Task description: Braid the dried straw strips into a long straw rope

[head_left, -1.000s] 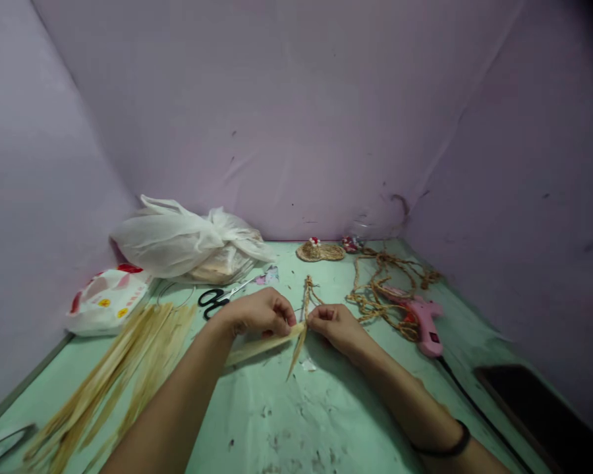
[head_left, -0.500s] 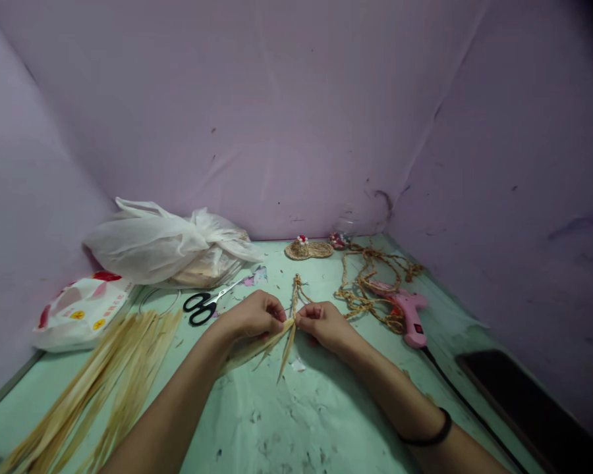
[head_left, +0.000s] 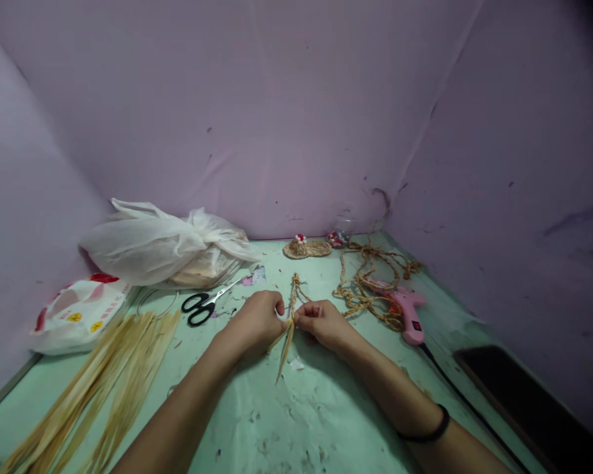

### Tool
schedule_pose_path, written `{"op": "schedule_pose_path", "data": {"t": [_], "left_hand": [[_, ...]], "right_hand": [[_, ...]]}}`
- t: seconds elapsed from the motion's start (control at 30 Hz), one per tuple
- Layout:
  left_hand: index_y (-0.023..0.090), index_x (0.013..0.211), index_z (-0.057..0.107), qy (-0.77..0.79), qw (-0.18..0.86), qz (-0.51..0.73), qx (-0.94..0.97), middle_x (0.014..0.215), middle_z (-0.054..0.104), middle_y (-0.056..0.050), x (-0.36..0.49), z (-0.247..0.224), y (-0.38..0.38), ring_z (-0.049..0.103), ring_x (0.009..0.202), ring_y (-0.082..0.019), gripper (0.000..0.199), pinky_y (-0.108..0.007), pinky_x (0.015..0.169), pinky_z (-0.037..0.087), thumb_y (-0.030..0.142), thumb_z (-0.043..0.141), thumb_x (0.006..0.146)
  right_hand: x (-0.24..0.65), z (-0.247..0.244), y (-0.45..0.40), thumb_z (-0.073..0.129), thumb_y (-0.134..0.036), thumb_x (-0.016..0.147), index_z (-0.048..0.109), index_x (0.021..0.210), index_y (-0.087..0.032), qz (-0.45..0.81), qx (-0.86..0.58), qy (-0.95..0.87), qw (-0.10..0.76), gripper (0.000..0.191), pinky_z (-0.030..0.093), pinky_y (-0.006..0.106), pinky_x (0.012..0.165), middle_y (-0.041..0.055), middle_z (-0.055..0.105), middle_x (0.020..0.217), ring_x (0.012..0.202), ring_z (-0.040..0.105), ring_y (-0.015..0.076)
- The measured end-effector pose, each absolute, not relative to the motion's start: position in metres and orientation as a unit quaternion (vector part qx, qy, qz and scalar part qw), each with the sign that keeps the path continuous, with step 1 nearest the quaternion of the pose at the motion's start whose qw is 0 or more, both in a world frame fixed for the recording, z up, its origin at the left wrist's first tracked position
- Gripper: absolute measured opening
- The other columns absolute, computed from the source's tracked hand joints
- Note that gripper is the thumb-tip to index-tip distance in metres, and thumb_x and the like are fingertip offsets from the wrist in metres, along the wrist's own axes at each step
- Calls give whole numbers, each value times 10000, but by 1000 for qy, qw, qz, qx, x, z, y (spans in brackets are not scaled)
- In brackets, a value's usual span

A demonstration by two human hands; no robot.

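A narrow braid of dried plant fibre (head_left: pixel 294 296) runs away from me on the table, its far end near a small nail or hook. At its near end my left hand (head_left: pixel 263 319) is closed, thumb and fingers pinching pale fibre strands at the braid's left side. My right hand (head_left: pixel 321 321) pinches the braid from the right, fingers curled. Between the hands a loose fibre strand (head_left: pixel 285 352) hangs toward me. The strand ends in my left hand are mostly hidden by it. Black-handled scissors (head_left: pixel 200 308) lie left of my left hand.
Loose fibre strips (head_left: pixel 93 388) spread at the left, by a white packet (head_left: pixel 79 316) and a tied plastic bag (head_left: pixel 163 247). A woven slipper sole (head_left: pixel 309 249) lies at the back. Right are coiled braid (head_left: pixel 370 289), a pink glue gun (head_left: pixel 409 316) and a dark flat object (head_left: pixel 514 395).
My left hand has turned and its thumb now bends inward; the strands stretching out to its lower left are mostly out of sight. My right hand stays at the braid.
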State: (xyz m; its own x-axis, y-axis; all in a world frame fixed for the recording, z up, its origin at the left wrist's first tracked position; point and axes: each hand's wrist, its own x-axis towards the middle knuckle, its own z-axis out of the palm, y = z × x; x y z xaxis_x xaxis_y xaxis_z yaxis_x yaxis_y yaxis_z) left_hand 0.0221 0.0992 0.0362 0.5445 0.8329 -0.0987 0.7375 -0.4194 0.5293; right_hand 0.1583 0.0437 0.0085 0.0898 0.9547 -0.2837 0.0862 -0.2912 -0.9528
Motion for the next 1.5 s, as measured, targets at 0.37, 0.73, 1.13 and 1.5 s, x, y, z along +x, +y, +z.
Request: {"op": "schedule_pose_path", "data": {"t": [0.37,0.73,1.13,1.5], "left_hand": [[131,547,614,473,338,75,810,459,465,5,28,33,93,391,443,-90,138,-203,423,235,186,489,530],[100,482,598,485,389,88,778,395,390,28,33,31,97,360,421,-74,112,-183,398,235,155,502,498],[96,449,505,559,648,6,517,319,423,3,44,43,103,350,270,-53,134,-144,290,249,38,489,569],[121,518,479,539,643,125,529,324,423,38,40,29,80,297,254,-36,172,-152,274,157,194,600,616]], "right_hand": [[159,9,44,554,-194,612,529,554,-132,524,-615,-420,414,89,297,179,350,-70,386,400,346,310,42],[160,6,44,540,-172,615,515,540,-137,515,-610,-447,404,87,263,173,341,-75,369,371,329,315,43],[162,5,45,487,-118,592,519,554,-135,500,-622,-448,402,52,248,155,333,-75,402,365,322,338,38],[165,12,43,496,-91,583,517,553,-130,554,-585,-417,421,54,275,163,378,-63,445,390,356,365,40]]}}
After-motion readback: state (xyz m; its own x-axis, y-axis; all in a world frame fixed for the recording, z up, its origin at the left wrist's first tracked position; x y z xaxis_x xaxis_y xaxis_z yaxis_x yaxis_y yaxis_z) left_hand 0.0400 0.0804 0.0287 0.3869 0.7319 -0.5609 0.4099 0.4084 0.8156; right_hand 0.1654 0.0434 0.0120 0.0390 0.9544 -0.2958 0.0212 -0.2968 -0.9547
